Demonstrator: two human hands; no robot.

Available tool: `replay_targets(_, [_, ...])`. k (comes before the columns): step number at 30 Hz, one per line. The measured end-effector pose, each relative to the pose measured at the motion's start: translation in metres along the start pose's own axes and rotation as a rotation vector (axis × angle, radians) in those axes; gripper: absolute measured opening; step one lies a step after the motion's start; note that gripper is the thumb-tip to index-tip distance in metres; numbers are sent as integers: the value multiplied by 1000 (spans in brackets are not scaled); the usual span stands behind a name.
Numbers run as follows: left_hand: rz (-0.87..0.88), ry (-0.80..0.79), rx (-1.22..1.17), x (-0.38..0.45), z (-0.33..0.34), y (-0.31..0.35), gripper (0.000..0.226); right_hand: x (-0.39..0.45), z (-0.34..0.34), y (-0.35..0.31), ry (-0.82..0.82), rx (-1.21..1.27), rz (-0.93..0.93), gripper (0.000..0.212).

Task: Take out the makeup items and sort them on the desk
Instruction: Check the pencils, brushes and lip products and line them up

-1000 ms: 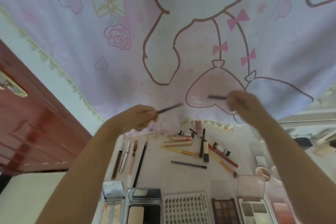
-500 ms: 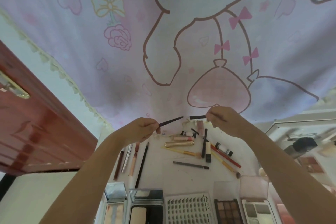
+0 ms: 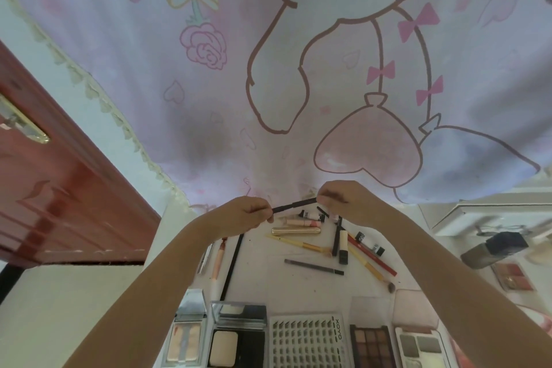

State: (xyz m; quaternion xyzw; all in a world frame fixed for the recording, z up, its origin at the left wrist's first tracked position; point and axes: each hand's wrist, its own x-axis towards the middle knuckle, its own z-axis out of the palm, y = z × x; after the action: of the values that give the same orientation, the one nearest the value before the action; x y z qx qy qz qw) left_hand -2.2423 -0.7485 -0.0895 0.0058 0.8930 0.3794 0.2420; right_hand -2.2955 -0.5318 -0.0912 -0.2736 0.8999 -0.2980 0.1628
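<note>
Hands pinched one slim dark pencil [image 3: 294, 205] from both ends, left hand [image 3: 245, 213] and right hand [image 3: 343, 202], apparently capping it, above the gold tube [image 3: 295, 230] on the tabletop [image 3: 268, 275].

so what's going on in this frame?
A person is sorting makeup on a white desk. Both hands are raised above it on one thin black pencil: the left hand pinches one end, the right hand the other, apparently at its cap. Below lie loose pencils, tubes and a gold lipstick tube. Open palettes line the near edge, among them an eyeshadow palette and a lash tray.
</note>
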Motion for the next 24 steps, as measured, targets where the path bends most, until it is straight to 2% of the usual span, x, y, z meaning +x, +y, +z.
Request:
replay_targets(4, [-75, -50, 104, 3, 8, -13, 20, 18, 9, 4, -100, 4, 7, 7])
replay_targets(8, [-184, -99, 210, 8, 25, -39, 29, 48, 40, 7, -267, -184, -5, 14])
replay_targets(12, [-284, -149, 274, 16, 40, -65, 31, 80, 79, 10, -345, -293, -40, 15])
replay_targets(18, [-424, -76, 282, 30, 52, -98, 25, 127, 131, 9, -337, -358, -108, 26])
replay_targets(24, [-566, 18, 315, 44, 63, -115, 26, 156, 173, 8, -408, -401, -150, 30])
